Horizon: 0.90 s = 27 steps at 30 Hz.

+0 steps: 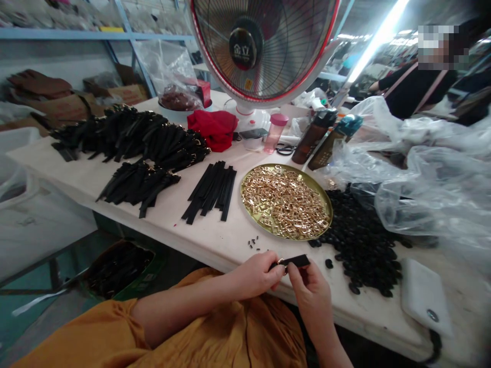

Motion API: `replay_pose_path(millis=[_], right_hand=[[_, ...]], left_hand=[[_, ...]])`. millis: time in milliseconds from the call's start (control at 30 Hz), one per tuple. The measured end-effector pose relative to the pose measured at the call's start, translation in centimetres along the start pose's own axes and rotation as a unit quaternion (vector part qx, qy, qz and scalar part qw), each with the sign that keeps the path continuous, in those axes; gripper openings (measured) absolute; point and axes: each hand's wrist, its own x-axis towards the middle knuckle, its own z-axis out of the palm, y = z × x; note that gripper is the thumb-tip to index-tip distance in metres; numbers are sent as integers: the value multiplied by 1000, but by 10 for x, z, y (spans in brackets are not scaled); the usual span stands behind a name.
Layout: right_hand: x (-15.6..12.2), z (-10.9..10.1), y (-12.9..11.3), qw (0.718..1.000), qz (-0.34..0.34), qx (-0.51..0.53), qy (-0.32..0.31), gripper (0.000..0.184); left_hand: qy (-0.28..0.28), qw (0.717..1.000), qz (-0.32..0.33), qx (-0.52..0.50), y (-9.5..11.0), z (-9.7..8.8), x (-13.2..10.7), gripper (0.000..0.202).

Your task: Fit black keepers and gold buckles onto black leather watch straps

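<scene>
At the near edge of the table [215, 240] both my hands pinch a short black strap [295, 261] with a small gold buckle at its left end. My left hand [258, 273] is closed on the buckle end. My right hand [311, 291] is closed on the strap from below. Just beyond them stands a round gold tray [249, 204] full of gold buckles [286, 202]. A bundle of flat black straps [213, 190] lies left of the tray. Black buttons [362, 240] are heaped to the right.
Larger piles of black straps [130, 135] cover the table's left. A big fan [264, 46] stands at the back, with a red cloth [215, 128], a pink cup [275, 132] and bottles [314, 135]. Clear plastic bags [429, 179] fill the right. Another person [414, 87] works far right.
</scene>
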Motion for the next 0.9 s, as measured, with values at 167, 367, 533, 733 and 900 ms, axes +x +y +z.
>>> replay_pose_path(millis=[167,367,533,733,900], right_hand=[[3,1,0,994,67,80,-42,26],[5,-2,8,997,20,38,-56,19],[8,-2,14,995,-66,-76,-13,12],[13,-4,15,1000,3,0,-27,15],[12,-7,10,995,32,55,-73,22]], left_hand=[[-7,999,-19,-30,-4,3,6,16],[-29,997,-44,-50,-10,6,11,16],[-8,997,-43,60,-8,5,16,20],[-55,995,-35,71,4,-5,17,25],[-65,994,-22,79,10,-10,13,25]])
